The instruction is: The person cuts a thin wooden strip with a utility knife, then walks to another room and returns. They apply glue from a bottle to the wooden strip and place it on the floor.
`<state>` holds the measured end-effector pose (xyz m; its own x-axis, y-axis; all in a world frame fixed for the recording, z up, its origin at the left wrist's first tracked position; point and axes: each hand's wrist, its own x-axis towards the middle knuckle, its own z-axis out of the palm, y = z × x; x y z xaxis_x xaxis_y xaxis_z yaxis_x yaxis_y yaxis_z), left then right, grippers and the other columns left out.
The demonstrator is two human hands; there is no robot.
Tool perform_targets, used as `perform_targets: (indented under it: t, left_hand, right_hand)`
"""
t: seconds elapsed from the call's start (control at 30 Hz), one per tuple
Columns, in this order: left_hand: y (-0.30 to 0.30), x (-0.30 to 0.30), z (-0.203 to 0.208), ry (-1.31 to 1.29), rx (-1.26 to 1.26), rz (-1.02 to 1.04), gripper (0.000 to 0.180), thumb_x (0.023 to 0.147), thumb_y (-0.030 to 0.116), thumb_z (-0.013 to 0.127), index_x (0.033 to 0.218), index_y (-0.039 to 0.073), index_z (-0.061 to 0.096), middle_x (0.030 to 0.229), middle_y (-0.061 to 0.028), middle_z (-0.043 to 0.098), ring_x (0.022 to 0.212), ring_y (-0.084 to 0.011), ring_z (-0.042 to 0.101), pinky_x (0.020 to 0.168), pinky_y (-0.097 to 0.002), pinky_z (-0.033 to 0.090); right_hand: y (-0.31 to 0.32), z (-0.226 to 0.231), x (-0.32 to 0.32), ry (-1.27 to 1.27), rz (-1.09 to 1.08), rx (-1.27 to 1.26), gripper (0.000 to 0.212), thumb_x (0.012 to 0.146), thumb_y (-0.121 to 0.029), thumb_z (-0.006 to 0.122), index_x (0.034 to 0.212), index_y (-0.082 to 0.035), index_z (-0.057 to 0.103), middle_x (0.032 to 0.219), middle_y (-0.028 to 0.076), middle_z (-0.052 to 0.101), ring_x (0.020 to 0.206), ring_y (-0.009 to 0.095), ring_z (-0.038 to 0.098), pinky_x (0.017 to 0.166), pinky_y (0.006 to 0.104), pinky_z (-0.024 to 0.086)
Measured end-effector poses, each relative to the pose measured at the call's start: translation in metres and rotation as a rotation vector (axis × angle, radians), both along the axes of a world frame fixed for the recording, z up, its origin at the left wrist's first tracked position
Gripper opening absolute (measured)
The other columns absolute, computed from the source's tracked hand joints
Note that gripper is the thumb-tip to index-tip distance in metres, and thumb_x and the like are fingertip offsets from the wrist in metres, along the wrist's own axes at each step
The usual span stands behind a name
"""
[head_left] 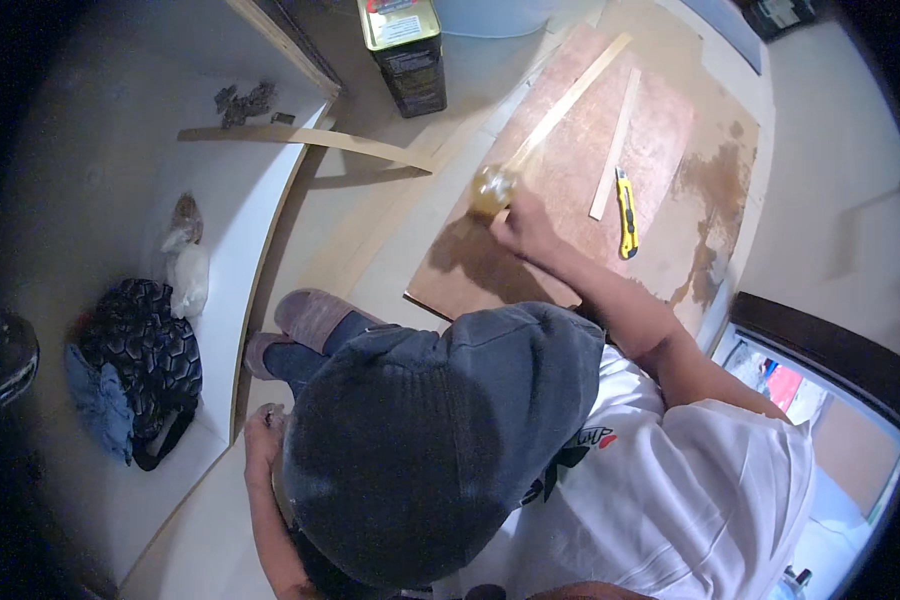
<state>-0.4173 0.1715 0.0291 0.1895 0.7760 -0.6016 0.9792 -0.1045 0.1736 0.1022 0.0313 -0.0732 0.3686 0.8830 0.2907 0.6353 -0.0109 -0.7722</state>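
Obs., head view.

- Right hand (523, 226): fingers closed around a glossy amber lump (491, 189), pressed onto the near-left part of the reddish-brown board (660, 130) that lies flat on the floor. A darker wet-looking patch sits just near of the lump.
- Left hand (263, 432): down at my near left, by the edge of the white panel (240, 240). Fingers bunched and partly hidden; I cannot tell if they hold anything.
- Handling, judged: the lump looks soft, light and slick, probably tacky. Best gripped from above at its near end, as I have it, with fingertips off the wet face. The board looks thin, stiff and broad; awkward to lift by one edge.
- On the board: long pale wood strip (570, 95) running far-right from the lump, shorter strip (616, 145) to its right, yellow utility knife (626, 212) just near of that.
- Containers: green-gold rectangular tin (405, 50) stands upright on the floor, far of the board; no opening shows, contents not visible. Black bag (145, 360) on the white panel at left, contents hidden; pale plastic bags (186, 262) just far of it, bunched, contents unclear.
- Curved wood strip (310, 140) lies across the panel's far corner.
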Motion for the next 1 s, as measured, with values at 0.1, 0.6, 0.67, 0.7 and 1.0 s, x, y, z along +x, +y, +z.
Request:
perform_targets:
  t: [0.1, 0.6, 0.67, 0.7, 1.0]
  left_hand:
    - [-0.004, -0.01, -0.001, 0.027, -0.096, 0.034, 0.027, 0.081, 0.01, 0.063, 0.107, 0.002, 0.065, 0.094, -0.0188, 0.068, 0.088, -0.0293, 0.066, 0.079, -0.0371, 0.05]
    - [-0.005, -0.015, 0.012, 0.051, -0.084, -0.023, 0.027, 0.081, 0.013, 0.063, 0.105, 0.001, 0.066, 0.094, -0.021, 0.067, 0.086, -0.0299, 0.066, 0.078, -0.0381, 0.05]
    - [0.002, -0.035, 0.004, -0.006, -0.028, -0.01, 0.028, 0.081, 0.014, 0.062, 0.106, 0.001, 0.066, 0.095, -0.0211, 0.067, 0.088, -0.0302, 0.066, 0.079, -0.0379, 0.05]
    - [0.005, -0.043, -0.005, -0.042, -0.003, -0.005, 0.028, 0.081, 0.014, 0.062, 0.106, 0.002, 0.066, 0.096, -0.0211, 0.067, 0.089, -0.0304, 0.065, 0.079, -0.0378, 0.049]
    - [-0.012, -0.043, 0.001, 0.094, -0.072, 0.083, 0.028, 0.083, 0.013, 0.06, 0.109, 0.002, 0.064, 0.097, -0.0218, 0.067, 0.091, -0.0311, 0.065, 0.08, -0.0383, 0.049]
  right_hand:
    - [-0.002, -0.002, -0.033, 0.08, 0.13, 0.016, 0.046, 0.074, -0.006, 0.061, 0.118, -0.006, 0.048, 0.107, 0.02, 0.056, 0.097, 0.037, 0.058, 0.082, 0.0396, 0.049]
    - [-0.004, -0.003, -0.029, 0.092, 0.039, -0.082, 0.05, 0.07, -0.005, 0.061, 0.119, -0.005, 0.047, 0.107, 0.022, 0.054, 0.097, 0.039, 0.058, 0.084, 0.0403, 0.049]
    - [0.0, -0.007, -0.003, 0.007, -0.04, 0.07, 0.051, 0.07, -0.005, 0.061, 0.119, -0.005, 0.047, 0.108, 0.022, 0.055, 0.098, 0.039, 0.058, 0.084, 0.0405, 0.049]
    - [0.001, -0.008, 0.013, -0.012, -0.095, 0.095, 0.05, 0.07, -0.004, 0.06, 0.118, -0.005, 0.048, 0.108, 0.021, 0.056, 0.097, 0.039, 0.058, 0.083, 0.0406, 0.049]
    - [-0.029, 0.004, 0.11, 0.936, -0.676, 0.317, 0.032, 0.085, -0.015, 0.068, 0.105, 0.004, 0.051, 0.1, 0.015, 0.058, 0.09, 0.024, 0.063, 0.075, 0.0395, 0.06]
